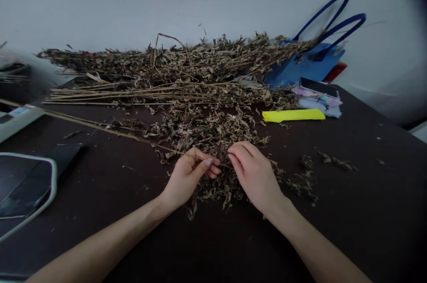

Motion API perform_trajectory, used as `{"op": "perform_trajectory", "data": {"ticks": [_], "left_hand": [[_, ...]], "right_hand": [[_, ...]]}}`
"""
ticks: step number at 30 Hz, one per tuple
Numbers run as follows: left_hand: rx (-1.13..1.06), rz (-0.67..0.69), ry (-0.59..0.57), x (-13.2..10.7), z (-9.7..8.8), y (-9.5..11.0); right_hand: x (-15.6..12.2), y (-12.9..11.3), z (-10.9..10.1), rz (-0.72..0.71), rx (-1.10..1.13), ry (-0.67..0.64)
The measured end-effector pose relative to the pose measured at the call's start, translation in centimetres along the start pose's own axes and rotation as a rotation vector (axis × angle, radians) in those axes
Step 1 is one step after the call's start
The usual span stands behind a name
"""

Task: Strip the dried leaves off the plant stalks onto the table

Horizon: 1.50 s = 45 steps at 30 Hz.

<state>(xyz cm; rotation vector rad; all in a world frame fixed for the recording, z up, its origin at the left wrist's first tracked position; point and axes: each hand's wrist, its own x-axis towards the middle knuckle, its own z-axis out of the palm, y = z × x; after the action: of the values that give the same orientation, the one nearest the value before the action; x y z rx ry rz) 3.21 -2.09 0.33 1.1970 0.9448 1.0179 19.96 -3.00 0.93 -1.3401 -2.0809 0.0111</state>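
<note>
A long, thin dried plant stalk (116, 132) runs from the left edge into my left hand (191, 172), whose thumb and fingers pinch it. Close by on the right, my right hand (256, 174) has its fingertips pressed together near the stalk's leafy end; what they hold is hidden. Beneath both hands lies a heap of crumpled dried leaves (207, 129). Behind the heap, several bare stalks (126, 95) lie side by side, and a thick bundle of dried leafy stems (187, 60) rests against the wall.
A yellow strip-like object (293, 115) lies right of the leaves. Behind it are a phone (318, 87) on a tissue pack and a blue bag (300, 67) with dark handles. At left are a white-framed object (53, 180) and a dark flat piece (63, 158) on the table (110, 176).
</note>
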Motion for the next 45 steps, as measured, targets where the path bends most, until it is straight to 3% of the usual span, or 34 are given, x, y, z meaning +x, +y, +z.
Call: {"op": "perform_trajectory", "data": {"ticks": [5,9,13,22,29,36,45], "left_hand": [[0.011,-0.009,0.030,0.1,-0.2,0.1],[-0.002,0.012,0.056,0.4,-0.9,0.0],[-0.022,0.038,0.096,0.7,-1.5,-0.1],[-0.100,0.050,0.138,0.8,-1.8,-0.2],[-0.163,0.030,0.118,0.7,-1.5,-0.1],[-0.147,0.039,-0.032,0.5,-1.2,-0.4],[0.076,0.045,0.001,0.5,-1.2,-0.5]], "right_hand": [[0.2,0.3,-1.5,-0.086,-0.028,0.004],[0.3,0.6,-2.2,-0.105,-0.076,-0.116],[0.1,0.9,-2.0,-0.090,-0.145,-0.194],[-0.1,0.9,-1.3,-0.104,-0.191,-0.163],[-0.4,0.7,-0.7,-0.119,-0.179,-0.173],[-0.5,-0.1,-0.3,-0.086,-0.090,-0.195],[-0.5,-0.6,-0.3,-0.085,-0.033,-0.186]]}}
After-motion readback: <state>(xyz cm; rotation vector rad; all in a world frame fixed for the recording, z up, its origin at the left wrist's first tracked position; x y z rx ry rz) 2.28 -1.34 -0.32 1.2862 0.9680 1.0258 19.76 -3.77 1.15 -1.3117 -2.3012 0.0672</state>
